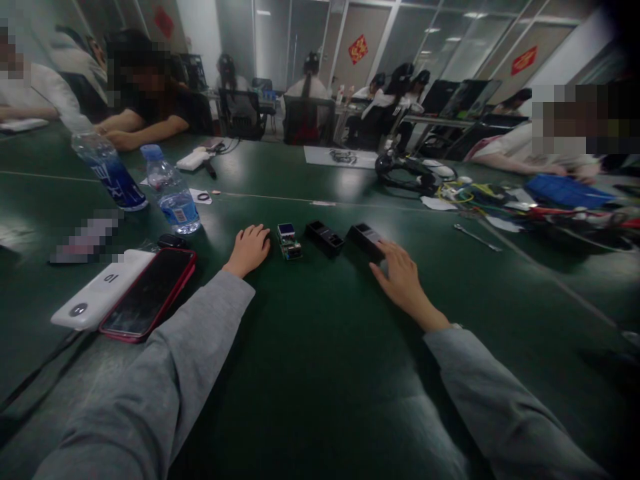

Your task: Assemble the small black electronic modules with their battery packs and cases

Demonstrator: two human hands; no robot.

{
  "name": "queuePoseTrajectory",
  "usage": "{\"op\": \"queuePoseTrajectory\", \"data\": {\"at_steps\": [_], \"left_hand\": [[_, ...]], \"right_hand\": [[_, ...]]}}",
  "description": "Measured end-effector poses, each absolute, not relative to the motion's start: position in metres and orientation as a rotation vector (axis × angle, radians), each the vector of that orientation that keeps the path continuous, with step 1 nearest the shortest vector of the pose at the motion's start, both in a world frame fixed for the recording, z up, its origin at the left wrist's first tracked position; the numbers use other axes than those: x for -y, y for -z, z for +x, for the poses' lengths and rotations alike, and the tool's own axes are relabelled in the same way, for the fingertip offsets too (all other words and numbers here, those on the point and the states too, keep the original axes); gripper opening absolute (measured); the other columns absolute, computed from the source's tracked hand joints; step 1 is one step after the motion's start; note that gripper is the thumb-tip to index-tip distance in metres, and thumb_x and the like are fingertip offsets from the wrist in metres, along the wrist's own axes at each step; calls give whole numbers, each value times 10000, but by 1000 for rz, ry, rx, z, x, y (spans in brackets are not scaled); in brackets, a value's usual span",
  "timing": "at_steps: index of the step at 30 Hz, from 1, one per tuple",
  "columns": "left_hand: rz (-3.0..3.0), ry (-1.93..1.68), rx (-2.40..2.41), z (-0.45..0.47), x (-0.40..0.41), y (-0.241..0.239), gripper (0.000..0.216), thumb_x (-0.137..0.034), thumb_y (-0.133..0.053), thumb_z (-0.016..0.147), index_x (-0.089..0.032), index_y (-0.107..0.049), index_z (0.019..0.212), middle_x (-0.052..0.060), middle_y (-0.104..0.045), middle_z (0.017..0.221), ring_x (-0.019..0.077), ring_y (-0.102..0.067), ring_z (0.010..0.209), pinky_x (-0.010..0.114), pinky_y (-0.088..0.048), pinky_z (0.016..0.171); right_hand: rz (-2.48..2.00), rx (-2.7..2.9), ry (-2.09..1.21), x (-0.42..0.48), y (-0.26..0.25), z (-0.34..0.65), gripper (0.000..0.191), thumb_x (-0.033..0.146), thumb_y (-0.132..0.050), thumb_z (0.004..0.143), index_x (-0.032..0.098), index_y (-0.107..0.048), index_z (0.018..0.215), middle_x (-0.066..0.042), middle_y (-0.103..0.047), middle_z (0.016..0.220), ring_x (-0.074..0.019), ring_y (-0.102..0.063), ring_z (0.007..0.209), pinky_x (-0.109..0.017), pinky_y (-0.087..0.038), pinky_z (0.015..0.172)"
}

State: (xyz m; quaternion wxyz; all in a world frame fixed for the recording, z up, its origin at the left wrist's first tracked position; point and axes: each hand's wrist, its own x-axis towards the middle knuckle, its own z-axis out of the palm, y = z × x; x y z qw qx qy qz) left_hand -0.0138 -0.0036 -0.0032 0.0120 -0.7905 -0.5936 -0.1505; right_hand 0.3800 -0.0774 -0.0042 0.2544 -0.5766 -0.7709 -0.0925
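Note:
My left hand (pixel 250 250) lies palm down on the dark green table, fingers stretched out and holding nothing. Just right of its fingertips sits a small green circuit board (pixel 290 249) with a little screen on top. Beside the board is a black plastic housing (pixel 325 237) with openings in its upper face. A second black case (pixel 367 239) lies farther right. My right hand (pixel 403 273) reaches to the near end of that case, its fingers extended at the edge and the thumb apart. Whether the fingertips press on the case is hard to see.
Left of me lie a phone in a red case (pixel 150 293), a white power bank (pixel 103 290) and two water bottles, the nearer bottle (pixel 177 200) upright. A wrench (pixel 477 238), tangled cables (pixel 460 193) and a blue object (pixel 567 192) occupy the right. Several people sit around.

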Motion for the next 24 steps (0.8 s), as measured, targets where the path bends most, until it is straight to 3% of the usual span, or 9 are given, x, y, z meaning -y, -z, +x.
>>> {"op": "queuePoseTrajectory", "data": {"at_steps": [3,5,9,12,18,24], "left_hand": [[-2473,464,1849,-15,2,4,460,-341,-334,1007,-182,-518,1398,106,-467,1521,296,-400,1403,532,-319,1162],[-2475,468,1853,-16,1,5,460,-347,-335,1007,-188,-518,1398,104,-466,1522,293,-399,1406,533,-320,1161],[-2474,485,1843,-17,0,7,458,-347,-336,1006,-194,-520,1397,104,-471,1517,291,-401,1404,534,-316,1163],[-2478,491,1840,-17,0,7,459,-343,-335,1005,-193,-521,1396,106,-472,1516,293,-401,1403,537,-315,1163],[-2486,500,1853,-16,1,6,461,-346,-332,1004,-204,-517,1403,104,-473,1515,294,-398,1407,547,-310,1164],[-2480,497,1849,-15,3,4,462,-345,-336,1004,-194,-523,1399,103,-473,1518,297,-406,1401,543,-316,1162]], "right_hand": [[-1575,1969,316,80,1,377,388,429,-447,971,185,-559,1251,-164,-578,1285,-362,-494,1220,-565,-441,968],[-1573,1882,355,79,1,376,371,456,-464,961,168,-592,1157,-172,-596,1171,-359,-514,1149,-559,-437,965],[-1542,1850,344,77,6,382,552,532,-502,938,122,-506,1308,-209,-537,1257,-372,-478,1205,-574,-417,1014],[-1590,1868,194,75,11,385,626,580,-494,938,140,-461,1382,-204,-555,1255,-362,-539,1162,-562,-471,969],[-1614,1891,124,80,8,382,660,648,-496,924,171,-484,1381,-175,-602,1217,-346,-617,1054,-534,-533,877],[-1542,1894,184,85,0,374,602,572,-532,936,180,-478,1389,-162,-605,1216,-332,-610,1071,-513,-525,908]]}}
